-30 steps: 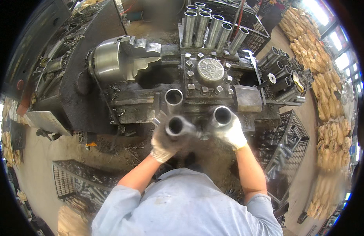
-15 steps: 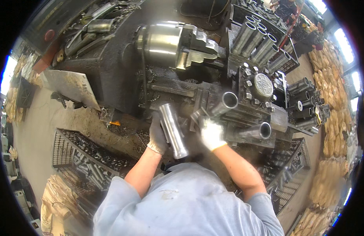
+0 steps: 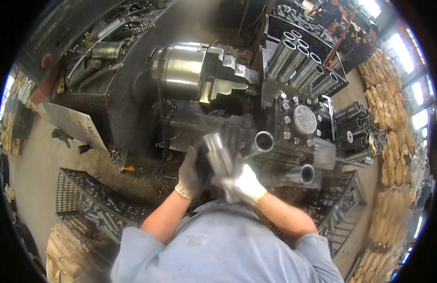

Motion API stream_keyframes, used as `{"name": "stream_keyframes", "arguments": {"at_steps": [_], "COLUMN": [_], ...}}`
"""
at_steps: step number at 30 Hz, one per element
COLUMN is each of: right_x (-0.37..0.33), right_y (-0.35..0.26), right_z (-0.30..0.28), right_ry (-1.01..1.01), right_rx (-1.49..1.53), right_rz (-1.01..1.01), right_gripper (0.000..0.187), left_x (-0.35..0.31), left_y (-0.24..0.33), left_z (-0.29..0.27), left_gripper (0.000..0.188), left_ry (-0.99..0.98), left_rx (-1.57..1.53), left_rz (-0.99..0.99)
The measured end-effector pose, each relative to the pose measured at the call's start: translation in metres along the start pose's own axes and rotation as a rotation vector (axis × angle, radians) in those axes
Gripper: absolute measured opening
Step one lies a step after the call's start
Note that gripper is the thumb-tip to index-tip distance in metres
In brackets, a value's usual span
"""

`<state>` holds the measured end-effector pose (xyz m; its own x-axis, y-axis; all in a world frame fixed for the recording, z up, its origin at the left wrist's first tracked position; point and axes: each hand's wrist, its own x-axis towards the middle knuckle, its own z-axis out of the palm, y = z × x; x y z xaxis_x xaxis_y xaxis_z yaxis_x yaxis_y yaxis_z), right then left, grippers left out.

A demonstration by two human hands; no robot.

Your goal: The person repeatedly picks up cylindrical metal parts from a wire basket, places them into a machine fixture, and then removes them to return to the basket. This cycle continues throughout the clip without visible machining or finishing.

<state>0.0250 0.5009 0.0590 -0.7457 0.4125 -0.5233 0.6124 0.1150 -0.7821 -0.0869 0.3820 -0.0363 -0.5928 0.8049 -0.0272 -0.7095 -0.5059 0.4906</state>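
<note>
My left hand [image 3: 190, 174], in a dark-stained glove with a pale cuff, is closed round the side of a shiny metal tube [image 3: 217, 153]. The tube is held tilted in front of my body, its upper end leaning left. At its lower end is my right hand [image 3: 246, 185], in a white glove. Its fingers are bent and blurred against a small greyish thing that I cannot make out. Just beyond my hands, two more tubes lie on the lathe: one open end [image 3: 264, 141] faces up and another [image 3: 303, 174] points right.
The lathe chuck [image 3: 183, 70] with stepped jaws is ahead, beside a bolted tool post [image 3: 304, 120]. Upright tubes [image 3: 294, 59] stand behind it, and more tubes [image 3: 355, 125] are stacked right. Mesh crates [image 3: 70, 188] [image 3: 353, 198] flank me. A person [image 3: 329, 14] is far right.
My right hand has moved left and nearer my body, from beside the lathe tubes to the held tube's lower end. The view has shifted slightly. My left hand still holds the tube.
</note>
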Motion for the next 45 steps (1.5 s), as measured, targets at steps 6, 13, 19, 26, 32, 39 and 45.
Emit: {"name": "stream_keyframes", "arguments": {"at_steps": [6,13,19,26,32,39,45], "right_x": [-0.050,0.060,0.196,0.229,0.233,0.259,0.201], "right_y": [-0.069,-0.131,-0.092,-0.072,-0.077,-0.086,-0.102], "right_z": [-0.100,-0.242,-0.261,-0.225,-0.272,-0.239,-0.236], "right_ry": [-0.230,0.417,-0.031,-0.033,-0.343,-0.402,-0.003], "right_rx": [-0.141,-1.320,-1.296,-1.231,-0.890,-0.451,-0.889], "right_rz": [-0.755,-0.673,-0.381,-0.477,-0.269,-0.142,-0.478], "right_gripper": [0.090,0.059,0.071,0.065,0.102,0.062,0.085], "left_x": [0.134,0.051,-0.081,-0.134,-0.108,-0.130,-0.127], "left_y": [-0.030,-0.010,0.015,0.079,0.130,0.148,0.144], "left_z": [-0.038,-0.073,-0.150,-0.217,-0.210,-0.210,-0.229], "left_gripper": [0.076,0.026,0.023,0.051,0.048,0.041,0.028], "left_ry": [-0.140,0.445,1.024,1.177,1.265,1.156,1.335], "left_rx": [2.274,1.681,1.154,0.496,0.270,0.190,0.666], "left_rz": [0.362,0.548,0.025,0.470,0.550,0.498,0.482]}}
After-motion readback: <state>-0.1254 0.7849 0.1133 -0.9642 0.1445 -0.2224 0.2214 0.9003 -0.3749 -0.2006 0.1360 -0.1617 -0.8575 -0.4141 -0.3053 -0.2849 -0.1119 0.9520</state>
